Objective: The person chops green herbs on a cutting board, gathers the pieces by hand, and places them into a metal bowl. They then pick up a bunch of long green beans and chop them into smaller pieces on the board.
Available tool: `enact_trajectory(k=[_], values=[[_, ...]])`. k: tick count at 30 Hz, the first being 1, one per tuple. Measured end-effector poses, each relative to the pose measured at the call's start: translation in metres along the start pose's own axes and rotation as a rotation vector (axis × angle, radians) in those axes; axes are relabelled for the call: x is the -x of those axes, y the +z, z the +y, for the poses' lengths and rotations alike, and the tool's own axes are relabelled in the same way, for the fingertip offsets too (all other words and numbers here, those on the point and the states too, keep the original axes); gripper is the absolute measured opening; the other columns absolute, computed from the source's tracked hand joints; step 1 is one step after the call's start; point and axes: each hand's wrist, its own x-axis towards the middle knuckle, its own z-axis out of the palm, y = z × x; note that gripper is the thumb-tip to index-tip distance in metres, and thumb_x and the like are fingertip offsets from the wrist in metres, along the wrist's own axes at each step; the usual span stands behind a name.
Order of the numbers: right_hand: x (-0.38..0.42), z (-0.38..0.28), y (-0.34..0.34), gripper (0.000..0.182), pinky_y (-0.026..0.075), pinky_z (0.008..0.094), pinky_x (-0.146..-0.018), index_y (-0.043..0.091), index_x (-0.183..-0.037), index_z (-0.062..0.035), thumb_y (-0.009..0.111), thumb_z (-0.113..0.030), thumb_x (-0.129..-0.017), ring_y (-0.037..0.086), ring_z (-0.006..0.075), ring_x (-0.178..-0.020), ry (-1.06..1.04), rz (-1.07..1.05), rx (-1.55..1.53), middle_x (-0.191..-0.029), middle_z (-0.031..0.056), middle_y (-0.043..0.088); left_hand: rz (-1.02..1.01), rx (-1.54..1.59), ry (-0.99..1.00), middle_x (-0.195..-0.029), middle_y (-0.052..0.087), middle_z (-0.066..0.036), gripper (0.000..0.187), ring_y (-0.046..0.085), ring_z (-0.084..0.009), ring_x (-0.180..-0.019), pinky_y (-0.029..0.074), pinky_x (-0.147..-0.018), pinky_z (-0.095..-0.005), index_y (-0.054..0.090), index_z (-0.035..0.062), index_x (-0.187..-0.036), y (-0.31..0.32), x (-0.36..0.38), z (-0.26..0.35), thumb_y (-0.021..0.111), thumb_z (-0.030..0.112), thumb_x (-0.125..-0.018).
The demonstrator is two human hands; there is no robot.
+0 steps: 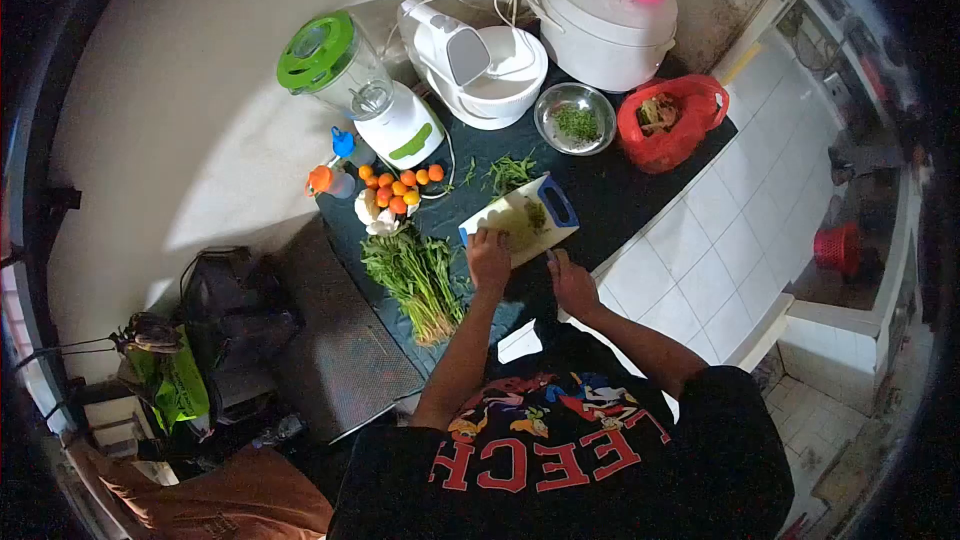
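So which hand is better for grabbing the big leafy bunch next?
Probably the left hand: it's over the cutting board, on the side near the leafy bunch. The right hand is farther away and would likely reach across the left.

cutting board (508, 218): white, blue-trimmed | leafy bunch (408, 268): green, paler stems | tomatoes (398, 205): orange | blender (398, 128): white, green | bag (642, 148): red | worktop (622, 192): dark, perhaps green-black | floor tiles (690, 252): white, grey-lined grid
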Motion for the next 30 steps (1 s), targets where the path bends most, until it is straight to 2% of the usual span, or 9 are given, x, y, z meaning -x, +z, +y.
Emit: enact_trajectory(k=[4,6,7,10,14,19,22,26,30], values=[[-0.004,0.01,0.008,0.028,0.056,0.0579,-0.075,0.051,-0.128,-0.0016,0.049,-0.022,-0.109,0.069,0.0474,-0.09,-0.1,0.101,-0.019,-0.098,0.0288,0.07,-0.056,0.073,0.016,-0.095,0.065,-0.014,0.011,0.062,-0.0368,-0.094,0.053,-0.084,-0.0483,0.073,0.0039,-0.094,0.015,-0.002,0.005,0.07,0.013,-0.088],[0.001,0.015,0.015,0.039,0.056,0.0547,-0.08,0.044,-0.143,-0.0003,0.049,-0.018,-0.109,0.067,0.0454,-0.098,-0.304,0.19,-0.066,-0.109,0.0296,0.066,-0.092,0.124,0.01,-0.095,0.065,-0.015,0.012,0.062,-0.0368,-0.095,0.053,-0.084,-0.0479,0.074,0.0041,-0.094,0.02,-0.003,0.007,0.07,0.013,-0.087],[0.006,0.013,0.013,0.039,0.056,0.0547,-0.08,0.044,-0.143,-0.0003,0.049,-0.018,-0.109,0.067,0.0454,-0.098,-0.302,0.195,-0.06,-0.109,0.0296,0.066,-0.107,0.175,-0.045,-0.096,0.066,-0.015,0.012,0.063,-0.0366,-0.097,0.054,-0.085,-0.047,0.074,0.004,-0.094,0.022,-0.002,0.006,0.071,0.013,-0.087],[0.02,-0.01,-0.001,0.059,0.053,0.0559,-0.084,0.024,-0.161,-0.0041,0.048,-0.015,-0.108,0.062,0.0473,-0.096,-0.06,-0.151,0.054,-0.11,0.0287,0.061,-0.101,0.259,-0.108,-0.099,0.067,-0.015,0.013,0.064,-0.0362,-0.099,0.054,-0.087,-0.0461,0.074,0.0039,-0.094,0.021,0.005,0.004,0.073,0.014,-0.086],[0.027,-0.004,0.013,0.061,0.054,0.0612,-0.081,0.019,-0.164,-0.0087,0.044,-0.019,-0.109,0.064,0.0515,-0.09,-0.115,-0.118,-0.024,-0.112,0.0311,0.058,-0.155,0.203,-0.089,-0.102,0.069,-0.016,0.015,0.064,-0.0365,-0.099,0.054,-0.089,-0.047,0.074,0.004,-0.095,0.017,0.001,0.004,0.074,0.016,-0.086],[0.035,-0.012,0.018,0.071,0.052,0.0632,-0.085,0.01,-0.166,-0.0115,0.044,-0.007,-0.104,0.063,0.0539,-0.097,-0.032,-0.185,-0.065,-0.116,0.0349,0.055,-0.144,0.148,0.018,-0.105,0.069,-0.016,0.018,0.063,-0.0371,-0.103,0.054,-0.09,-0.0471,0.074,0.0032,-0.099,0.028,0.004,-0.005,0.073,0.014,-0.084],[0.037,-0.013,0.025,0.061,0.052,0.0564,-0.085,0.022,-0.163,-0.0086,0.046,-0.012,-0.107,0.062,0.0496,-0.097,-0.099,-0.073,-0.048,-0.11,0.0314,0.059,-0.158,0.159,0.048,-0.109,0.068,-0.016,0.023,0.062,-0.0376,-0.107,0.054,-0.091,-0.0467,0.073,0.0027,-0.104,0.023,0.006,-0.005,0.072,0.013,-0.084],[0.022,-0.007,0.039,0.058,0.052,0.0574,-0.084,0.028,-0.161,-0.007,0.047,-0.013,-0.107,0.062,0.051,-0.098,-0.058,-0.085,-0.042,-0.112,0.0317,0.06,-0.181,0.1,0.149,-0.112,0.066,-0.017,0.03,0.061,-0.0386,-0.107,0.053,-0.091,-0.0474,0.072,0.0035,-0.112,0.022,0.004,-0.008,0.07,0.012,-0.084],[-0.012,-0.012,0.041,0.055,0.051,0.0579,-0.085,0.032,-0.159,-0.0047,0.047,-0.014,-0.107,0.062,0.0502,-0.099,-0.092,-0.014,-0.1,-0.11,0.0319,0.061,-0.154,0.141,0.227,-0.106,0.066,-0.017,0.025,0.061,-0.0385,-0.101,0.053,-0.087,-0.0477,0.072,0.0016,-0.107,-0.001,0.001,0.003,0.069,0.012,-0.085]])
